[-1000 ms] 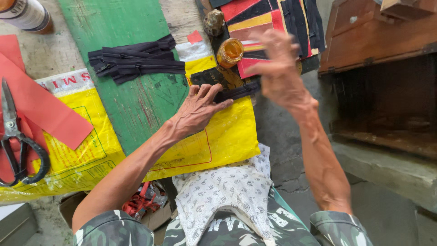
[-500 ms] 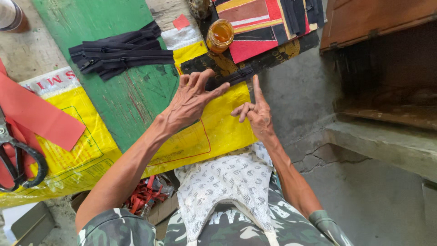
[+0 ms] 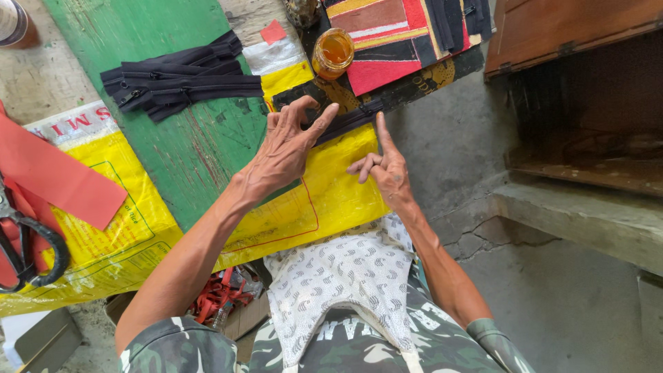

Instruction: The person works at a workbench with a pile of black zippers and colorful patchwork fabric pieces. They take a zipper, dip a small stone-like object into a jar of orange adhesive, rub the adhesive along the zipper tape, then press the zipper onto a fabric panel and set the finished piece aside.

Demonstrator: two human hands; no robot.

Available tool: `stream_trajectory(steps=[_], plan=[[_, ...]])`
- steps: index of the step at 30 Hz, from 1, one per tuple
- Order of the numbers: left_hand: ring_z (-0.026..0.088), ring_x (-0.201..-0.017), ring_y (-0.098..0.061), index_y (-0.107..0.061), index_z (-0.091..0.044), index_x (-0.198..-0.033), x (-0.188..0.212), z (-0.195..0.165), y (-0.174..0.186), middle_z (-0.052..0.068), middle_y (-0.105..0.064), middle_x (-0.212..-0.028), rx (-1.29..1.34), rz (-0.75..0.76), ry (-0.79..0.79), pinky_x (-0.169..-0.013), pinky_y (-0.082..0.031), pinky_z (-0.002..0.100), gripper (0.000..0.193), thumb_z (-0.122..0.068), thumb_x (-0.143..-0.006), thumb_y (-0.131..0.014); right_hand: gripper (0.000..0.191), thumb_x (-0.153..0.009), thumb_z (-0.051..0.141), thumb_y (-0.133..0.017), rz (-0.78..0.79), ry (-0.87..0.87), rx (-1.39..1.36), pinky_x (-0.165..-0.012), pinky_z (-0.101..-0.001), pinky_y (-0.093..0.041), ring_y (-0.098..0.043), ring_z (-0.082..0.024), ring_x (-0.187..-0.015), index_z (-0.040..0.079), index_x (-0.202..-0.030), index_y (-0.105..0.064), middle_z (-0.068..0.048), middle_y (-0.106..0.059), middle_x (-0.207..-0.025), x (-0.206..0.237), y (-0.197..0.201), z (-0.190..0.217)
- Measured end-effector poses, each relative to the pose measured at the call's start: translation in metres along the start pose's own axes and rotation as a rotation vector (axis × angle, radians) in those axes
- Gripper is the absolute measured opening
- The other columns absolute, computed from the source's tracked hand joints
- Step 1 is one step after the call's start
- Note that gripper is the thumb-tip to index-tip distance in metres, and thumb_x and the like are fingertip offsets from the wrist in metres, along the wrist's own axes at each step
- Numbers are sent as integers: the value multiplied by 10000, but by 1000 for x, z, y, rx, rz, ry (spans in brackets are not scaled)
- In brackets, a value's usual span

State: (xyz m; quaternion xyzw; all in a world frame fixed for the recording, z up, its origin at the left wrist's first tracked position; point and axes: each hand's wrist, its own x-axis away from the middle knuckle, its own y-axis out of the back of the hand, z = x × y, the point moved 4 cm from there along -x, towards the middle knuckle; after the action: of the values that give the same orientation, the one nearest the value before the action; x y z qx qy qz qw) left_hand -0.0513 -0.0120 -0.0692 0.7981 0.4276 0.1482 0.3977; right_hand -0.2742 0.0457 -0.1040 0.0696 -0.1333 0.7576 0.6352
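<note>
Fingers, left hand (image 3: 286, 148): spreading wide and pressing flat, the tips bearing on the long black zipper strip (image 3: 345, 121); nothing is being clasped.
Fingers, right hand (image 3: 387, 166): index finger extending straight and touching the same strip near its slider, the other fingers curling loosely into the palm; nothing is being gripped.
Landmark: small round glass jar with amber contents (image 3: 333, 53), standing open with no lid showing.
Zipper strip position: lying just below the jar, running across the patterned dark cloth (image 3: 421, 79) and onto the yellow woven plastic sack (image 3: 331, 200).
Jar contents: an amber, glue-like liquid is filling most of the jar; its exact kind cannot be told.
Spill risk: judged real, as the jar is sitting near both hands; a wrist sweeping upward could be tipping it onto the red and black patchwork panel (image 3: 400, 34) beside it.
Shift risk: the strip is only being pinned by fingertips, so uneven pressure could be sliding it out of line.
Other items: a pile of black zippers (image 3: 179, 79) is resting left of the jar on the green painted board (image 3: 138, 34); black-handled scissors (image 3: 27, 255) are lying far left.
</note>
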Motion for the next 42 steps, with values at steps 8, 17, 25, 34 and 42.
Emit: stream_trajectory(steps=[8,17,25,34,42], plan=[[328,-1151,-487,-317,-112,-1586,-3,9,6,161,-388,-1371,169,-57,30,-950,-377,458,934,61,-771,-740,923,-835,-81,-367,-19,-26,181,-944,-357,-585,-704,-156,-777,180,-1681,-107,-25,-625,-668,3,-8,-2],[236,-1021,-595,-378,-87,-1575,1,25,18,159,-421,-1303,402,-149,138,-895,-533,338,850,192,-819,-647,897,-807,-52,-386,-26,69,546,-859,-320,-608,-718,-154,-726,193,-1653,-219,-39,-630,-627,8,-23,7],[261,-1005,-609,-379,-64,-1526,-1,18,25,184,-409,-1312,416,-114,200,-905,-549,369,906,89,-747,-815,895,-816,-49,-392,-40,157,682,-797,-318,-604,-732,-172,-715,177,-1660,-203,-76,-645,-647,10,-31,9],[278,-1033,-617,-381,-62,-1525,-3,16,27,191,-405,-1328,405,-94,194,-921,-556,371,906,94,-743,-811,894,-816,-46,-396,-105,83,662,-791,-311,-609,-739,-162,-702,146,-1654,-149,-86,-680,-655,8,-32,10],[261,-996,-610,-390,-50,-1520,-2,19,28,183,-414,-1296,423,-96,191,-896,-558,365,896,121,-735,-786,862,-834,-122,-458,-33,259,806,-698,-333,-556,-630,-197,-626,158,-1635,-304,-104,-621,-729,13,-49,18]])
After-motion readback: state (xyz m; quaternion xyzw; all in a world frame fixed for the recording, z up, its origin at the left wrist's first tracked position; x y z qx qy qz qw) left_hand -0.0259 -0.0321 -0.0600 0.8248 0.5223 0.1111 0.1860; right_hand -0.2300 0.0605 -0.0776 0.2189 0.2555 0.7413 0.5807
